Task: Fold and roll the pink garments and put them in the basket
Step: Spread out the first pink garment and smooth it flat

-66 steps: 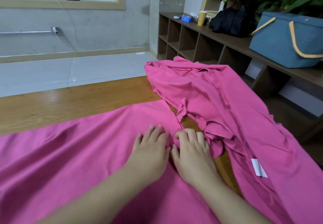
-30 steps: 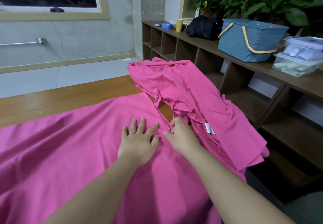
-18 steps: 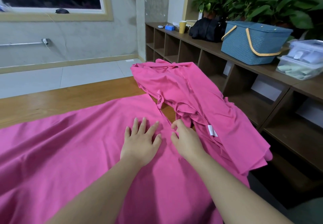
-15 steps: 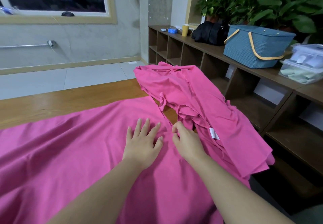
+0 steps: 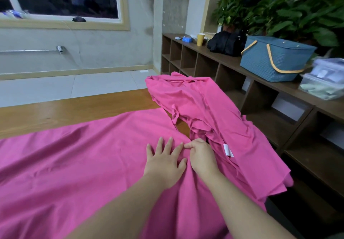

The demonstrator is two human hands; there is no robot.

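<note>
Flattening stage only: your left hand [image 5: 164, 161] lies splayed on the spread pink garment [image 5: 78, 164] at centre frame; right hand [image 5: 202, 155] pinches its edge. Nothing rolled; basket [image 5: 275, 58], upper right, awaits.

Bare tabletop [image 5: 70, 112] beyond crumpled garment [image 5: 204, 108].

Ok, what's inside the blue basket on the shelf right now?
Cannot tell: the blue basket stands on the shelf unit with its flat top covering the inside. Both pink garments remain on the table, under the left hand and right hand.
</note>
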